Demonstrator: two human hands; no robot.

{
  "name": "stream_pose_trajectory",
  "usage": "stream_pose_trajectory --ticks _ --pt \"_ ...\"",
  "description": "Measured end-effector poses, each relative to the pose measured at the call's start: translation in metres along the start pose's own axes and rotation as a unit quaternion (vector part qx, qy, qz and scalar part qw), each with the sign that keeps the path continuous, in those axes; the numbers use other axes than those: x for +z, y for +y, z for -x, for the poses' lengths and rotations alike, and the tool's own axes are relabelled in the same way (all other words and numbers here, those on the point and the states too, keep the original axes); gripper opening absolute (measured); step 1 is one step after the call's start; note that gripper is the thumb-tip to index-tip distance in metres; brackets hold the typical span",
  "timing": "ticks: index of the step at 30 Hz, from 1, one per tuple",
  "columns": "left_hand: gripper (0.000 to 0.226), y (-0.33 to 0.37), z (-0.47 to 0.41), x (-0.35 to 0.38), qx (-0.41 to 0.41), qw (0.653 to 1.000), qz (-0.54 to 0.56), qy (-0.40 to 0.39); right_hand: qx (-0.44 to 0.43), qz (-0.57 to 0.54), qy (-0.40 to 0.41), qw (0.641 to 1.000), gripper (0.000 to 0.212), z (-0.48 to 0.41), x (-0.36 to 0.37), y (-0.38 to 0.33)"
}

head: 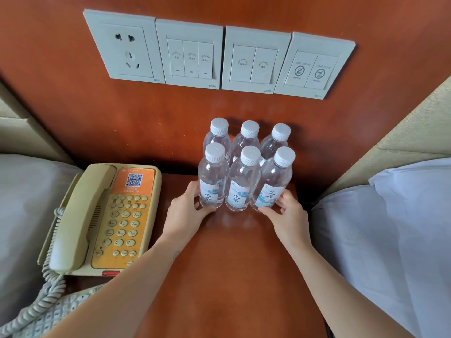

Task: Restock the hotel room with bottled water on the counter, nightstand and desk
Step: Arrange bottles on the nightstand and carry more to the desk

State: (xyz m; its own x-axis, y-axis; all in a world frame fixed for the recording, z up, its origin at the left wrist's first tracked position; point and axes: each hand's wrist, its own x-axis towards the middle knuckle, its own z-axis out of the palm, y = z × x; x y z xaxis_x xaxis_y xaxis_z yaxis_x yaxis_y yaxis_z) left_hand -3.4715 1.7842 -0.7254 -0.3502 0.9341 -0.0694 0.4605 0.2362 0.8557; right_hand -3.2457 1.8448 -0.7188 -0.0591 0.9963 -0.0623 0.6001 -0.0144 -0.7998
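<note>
Squaring six water bottles (pixel 244 181) at twelve o'clock on the nightstand (pixel 231 264), left hand (pixel 188 211) curled round the front-left bottle (pixel 212 176), right hand (pixel 290 218) round the front-right bottle (pixel 274 181); press inward evenly, low, avoiding tipping.

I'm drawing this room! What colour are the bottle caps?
White. All six bottle caps are ribbed and plain white, clearest in the head view.
</note>
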Motion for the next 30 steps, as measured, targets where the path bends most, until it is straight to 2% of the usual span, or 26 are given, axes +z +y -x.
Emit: stream_pose_trajectory --ticks 3,5,9,11,13,15,16,18,21,25,30 --pt "0.056 0.001 0.001 0.001 -0.001 1.0 -0.011 0.001 0.003 0.004 -0.001 1.0 0.056 0.001 0.0 0.001" --pt "0.06 0.003 0.001 0.001 0.003 0.999 -0.033 -0.008 0.006 0.015 -0.02 1.0 0.067 0.001 -0.003 -0.001" --pt "0.097 0.02 0.01 -0.003 -0.006 0.996 -0.081 -0.041 -0.002 0.019 -0.082 0.996 0.116 0.007 -0.021 -0.017" --pt "0.11 0.033 0.016 -0.015 -0.024 0.995 -0.089 -0.028 -0.027 -0.017 -0.05 0.998 0.121 0.013 -0.038 -0.037" --pt "0.109 0.046 0.019 -0.034 -0.015 0.995 -0.096 -0.02 -0.114 -0.023 0.031 0.993 0.103 0.017 -0.057 -0.067" --pt "0.099 0.06 0.016 -0.055 0.01 0.995 -0.098 -0.024 -0.225 0.037 0.114 0.967 0.073 0.014 -0.074 -0.101" --pt "0.094 0.067 0.015 -0.063 0.02 0.995 -0.096 -0.032 -0.264 0.077 0.122 0.954 0.06 0.01 -0.08 -0.118" --pt "0.085 0.08 0.011 -0.074 0.037 0.993 -0.103 -0.052 -0.274 0.154 0.054 0.948 0.049 0.003 -0.084 -0.151" --pt "0.072 0.096 0.006 -0.079 0.05 0.989 -0.121 -0.064 -0.215 0.315 -0.088 0.92 0.044 -0.001 -0.076 -0.18" --pt "0.055 0.107 0.0 -0.074 0.077 0.981 -0.162 -0.071 -0.201 0.359 -0.106 0.905 0.028 -0.002 -0.071 -0.184" --pt "0.048 0.105 -0.005 -0.075 0.078 0.977 -0.188 -0.07 -0.213 0.333 -0.104 0.913 0.025 -0.002 -0.07 -0.183"
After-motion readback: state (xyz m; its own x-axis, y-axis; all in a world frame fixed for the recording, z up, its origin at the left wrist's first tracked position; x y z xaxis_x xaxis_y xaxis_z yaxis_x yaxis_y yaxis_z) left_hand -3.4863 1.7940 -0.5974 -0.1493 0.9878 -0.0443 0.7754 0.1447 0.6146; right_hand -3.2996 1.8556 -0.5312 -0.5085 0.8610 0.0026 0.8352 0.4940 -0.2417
